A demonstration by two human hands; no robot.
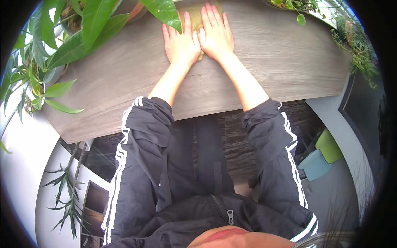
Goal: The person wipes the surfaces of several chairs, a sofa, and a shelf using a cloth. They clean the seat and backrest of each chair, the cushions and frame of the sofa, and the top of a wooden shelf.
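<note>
Both my hands lie flat on a yellowish-green cloth (193, 18) at the far side of a grey-brown wooden table. My left hand (182, 43) is open, palm down, with its fingers stretched away from me and partly behind a hanging leaf. Beside it, my right hand (216, 38) rests palm down, open, fingers pointing away. The thumbs meet or nearly meet in the middle. A small end of the cloth shows below them, near the wrists; much of the rest is covered by the hands.
Large leafy potted plants (93, 25) overhang the table's far left. Another trailing plant (355, 49) hangs over the right end, and a small one (289, 5) stands at the far edge. The table's wood top (281, 62) spreads around my arms. Green and blue chairs (316, 164) stand low right.
</note>
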